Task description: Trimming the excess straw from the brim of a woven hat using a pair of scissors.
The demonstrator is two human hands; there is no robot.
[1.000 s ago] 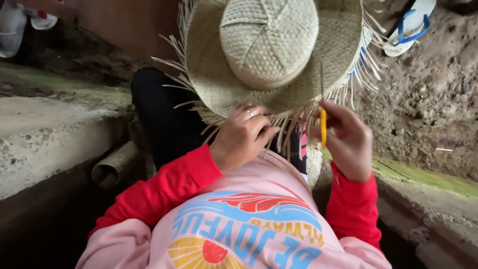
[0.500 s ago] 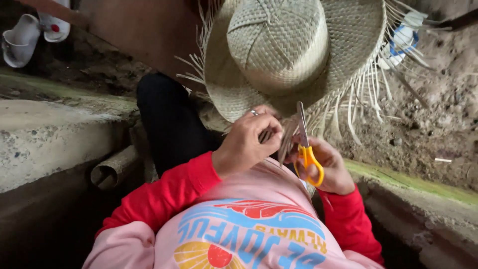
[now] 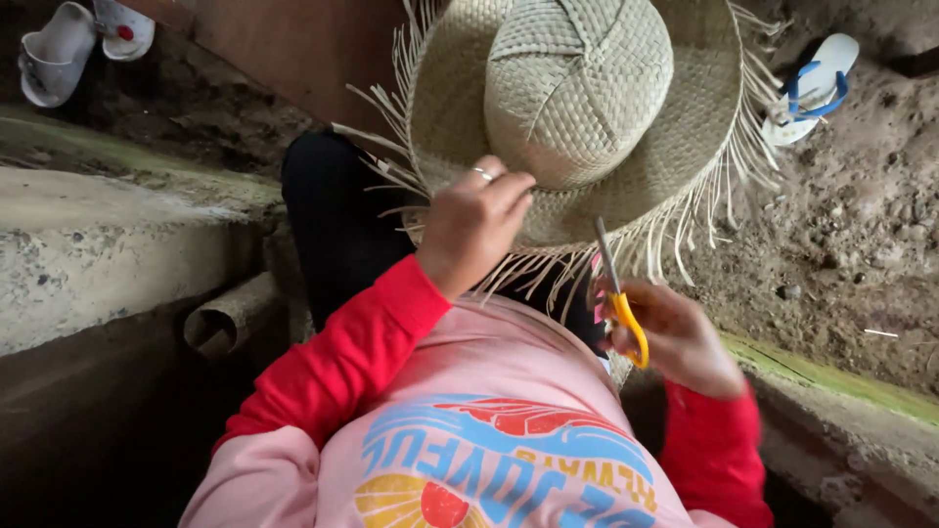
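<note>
A woven straw hat [image 3: 587, 108] with loose fringe strands around its brim rests on my lap, crown facing me. My left hand [image 3: 474, 225], a ring on one finger, grips the near edge of the brim. My right hand [image 3: 675, 337] holds a pair of scissors [image 3: 618, 293] with orange handles, the blades pointing up at the fringe on the brim's near side. Red sleeves cover both my arms over a pink printed shirt.
A concrete ledge [image 3: 108, 244] and a pipe end [image 3: 220, 323] lie at the left. Grey sandals [image 3: 59, 49] sit at the top left, and a white flip-flop with blue straps [image 3: 812, 83] at the top right on the dirt ground. A mossy concrete edge [image 3: 841, 386] runs along the right.
The hat has turned and shifted a little under my left hand. My right hand dropped the scissors from an upright hold, then moved right, the blades now pointing up at the fringe.
</note>
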